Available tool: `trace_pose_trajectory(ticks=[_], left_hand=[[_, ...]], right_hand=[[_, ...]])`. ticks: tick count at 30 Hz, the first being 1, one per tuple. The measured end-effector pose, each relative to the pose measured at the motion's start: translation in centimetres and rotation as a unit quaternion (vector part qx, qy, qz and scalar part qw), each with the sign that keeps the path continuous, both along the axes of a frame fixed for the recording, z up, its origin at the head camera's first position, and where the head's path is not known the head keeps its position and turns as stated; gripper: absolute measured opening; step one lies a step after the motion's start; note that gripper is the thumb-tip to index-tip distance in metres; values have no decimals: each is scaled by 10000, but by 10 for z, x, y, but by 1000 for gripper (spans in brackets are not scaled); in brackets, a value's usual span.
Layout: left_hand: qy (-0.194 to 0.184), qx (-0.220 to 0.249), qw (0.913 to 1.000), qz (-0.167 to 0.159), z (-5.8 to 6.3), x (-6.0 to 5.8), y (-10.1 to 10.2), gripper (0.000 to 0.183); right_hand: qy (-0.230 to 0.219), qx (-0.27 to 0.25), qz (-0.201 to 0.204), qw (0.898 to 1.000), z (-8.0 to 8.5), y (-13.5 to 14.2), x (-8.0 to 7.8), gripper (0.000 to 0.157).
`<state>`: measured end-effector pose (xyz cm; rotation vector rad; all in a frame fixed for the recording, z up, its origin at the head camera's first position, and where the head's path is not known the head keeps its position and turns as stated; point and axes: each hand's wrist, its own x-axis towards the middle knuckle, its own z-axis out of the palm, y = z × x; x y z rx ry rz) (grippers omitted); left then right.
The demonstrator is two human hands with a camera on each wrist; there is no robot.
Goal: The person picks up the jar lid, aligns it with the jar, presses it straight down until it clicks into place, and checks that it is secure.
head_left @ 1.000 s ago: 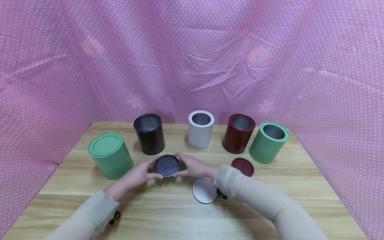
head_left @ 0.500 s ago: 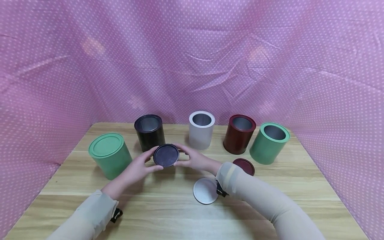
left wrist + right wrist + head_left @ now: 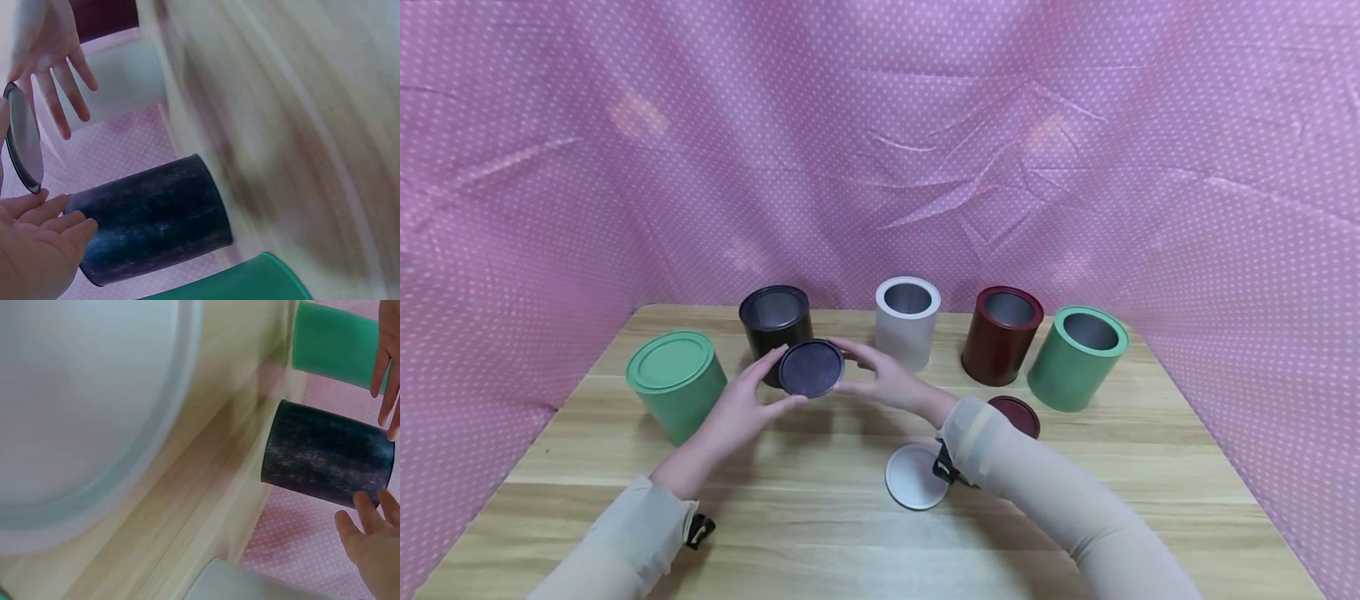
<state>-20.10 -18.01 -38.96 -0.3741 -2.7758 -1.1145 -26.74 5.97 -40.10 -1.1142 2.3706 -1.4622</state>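
Observation:
A round black lid [image 3: 812, 368] is held by its edge between my two hands, raised off the table and tilted. My left hand [image 3: 747, 410] pinches its left side with thumb and fingertips. On the opposite side, my right hand [image 3: 887, 381] grips the rim the same way. Just behind the lid stands the black can [image 3: 775, 329], its top uncovered and its lower front partly hidden by the lid. In the left wrist view the lid [image 3: 25, 137] appears nearly edge-on above the black can [image 3: 153, 219]. The right wrist view shows the fingers close to that can.
A lidded green can [image 3: 673, 383] stands left. Behind and right are open white [image 3: 907, 325], dark red [image 3: 1002, 337] and green [image 3: 1077, 360] cans. A white lid [image 3: 916, 477] and a dark red lid [image 3: 1017, 416] lie on the wooden table [image 3: 820, 533], partly covered by my right sleeve.
Both hands have lifted the black lid from near the tabletop and carried it away from me, up to the front of the black can. The other cans and lids stay put.

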Motion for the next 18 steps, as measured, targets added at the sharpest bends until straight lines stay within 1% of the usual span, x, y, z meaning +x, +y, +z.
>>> trace_pose_trajectory(ticks=[4, 7, 13, 18], left_hand=[[-47, -10, 9999, 146, 5, 0, -1, 84], [5, 29, 9997, 238, 7, -1, -2, 85], [181, 129, 9991, 366, 12, -6, 0, 87], [201, 278, 9983, 468, 16, -10, -1, 87]], right_hand=[[-73, -117, -81, 9999, 5, -5, 0, 67], [-70, -269, -145, 9995, 10, -10, -1, 67], [-36, -434, -229, 9988, 21, -19, -2, 72], [-24, -573, -194, 9982, 27, -26, -6, 75]])
